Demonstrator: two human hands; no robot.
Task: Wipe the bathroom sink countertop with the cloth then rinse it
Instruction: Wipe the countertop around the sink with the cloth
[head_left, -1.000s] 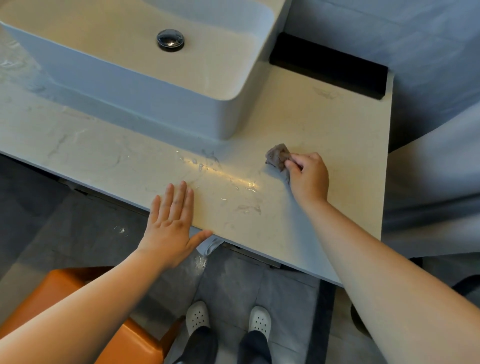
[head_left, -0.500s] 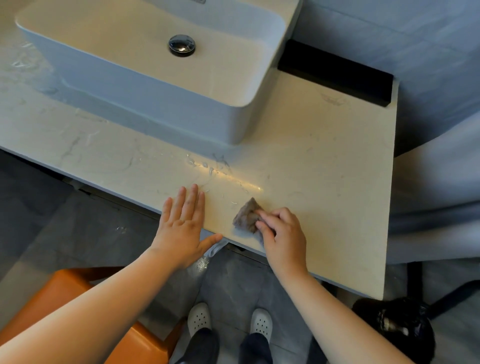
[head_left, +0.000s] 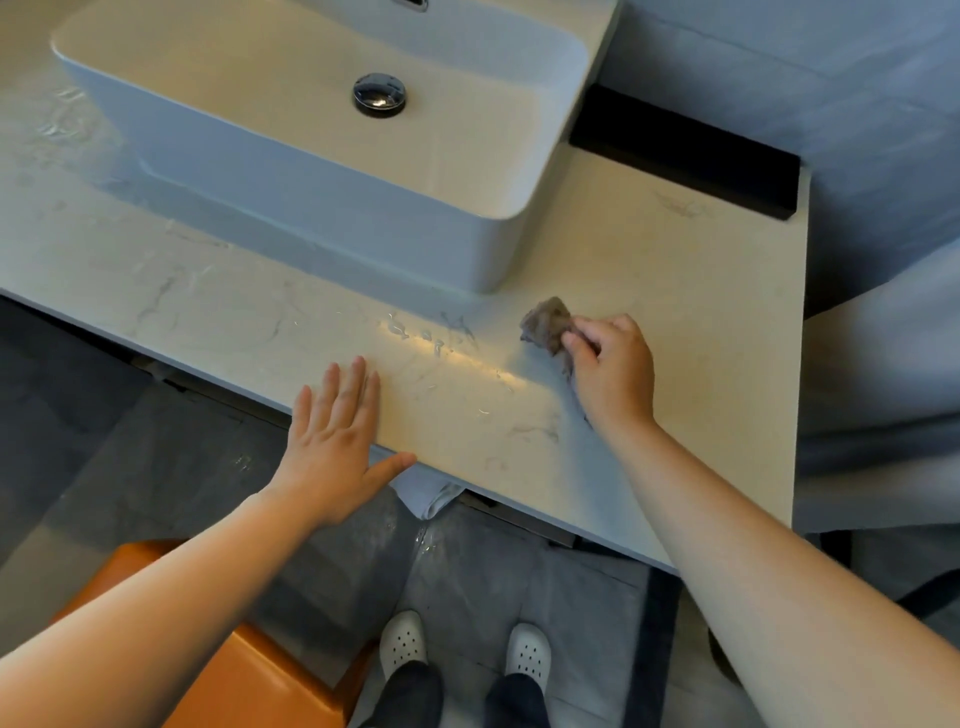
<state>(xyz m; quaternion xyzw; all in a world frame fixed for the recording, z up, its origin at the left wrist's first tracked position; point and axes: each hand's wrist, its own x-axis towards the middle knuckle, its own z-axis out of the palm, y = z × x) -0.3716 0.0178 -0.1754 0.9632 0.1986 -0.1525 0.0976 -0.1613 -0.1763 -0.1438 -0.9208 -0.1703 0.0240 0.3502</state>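
Observation:
A small grey-brown cloth (head_left: 546, 319) lies bunched on the pale marble countertop (head_left: 675, 322), just in front of the right corner of the white vessel sink (head_left: 311, 218). My right hand (head_left: 610, 371) grips the cloth with curled fingers and presses it onto the counter. My left hand (head_left: 337, 436) rests flat on the counter's front edge, fingers straight, thumb over the edge. Water droplets (head_left: 415, 332) glisten between the two hands.
The sink's metal drain plug (head_left: 380, 94) sits in the basin. A black ledge (head_left: 685, 156) runs along the back right. An orange stool (head_left: 223, 660) stands at the lower left on the grey floor. A white towel (head_left: 431, 496) hangs under the counter edge.
My right hand has carried the cloth from the counter's front edge back up and to the right, near the sink's corner. My left hand has stayed in place.

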